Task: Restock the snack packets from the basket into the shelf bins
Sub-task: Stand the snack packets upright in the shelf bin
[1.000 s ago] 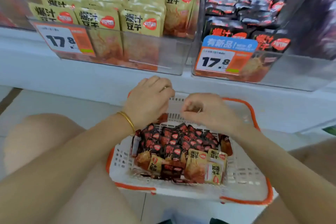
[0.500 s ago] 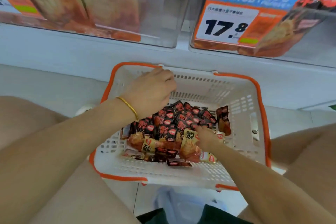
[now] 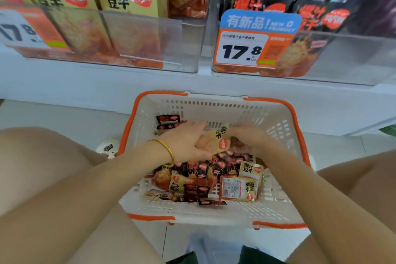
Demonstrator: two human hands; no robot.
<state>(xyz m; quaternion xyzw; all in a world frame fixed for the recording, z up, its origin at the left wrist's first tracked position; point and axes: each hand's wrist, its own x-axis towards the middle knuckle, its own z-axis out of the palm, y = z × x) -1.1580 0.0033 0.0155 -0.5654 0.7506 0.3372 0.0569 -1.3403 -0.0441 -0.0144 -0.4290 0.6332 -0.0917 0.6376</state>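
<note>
Left hand and right hand meet mid-basket, each gripping one end of a yellow packet. Its long axis runs hand to hand. Loose packets heaped beneath. Basket walls close around. Matching yellow bin sits up and left, likely nearer the left hand; clear lift path upward.

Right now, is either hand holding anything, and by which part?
The left hand and right hand hold one yellow packet between them inside the basket: left on its left end, right on its right end. Blur hides the exact finger placement.
</note>
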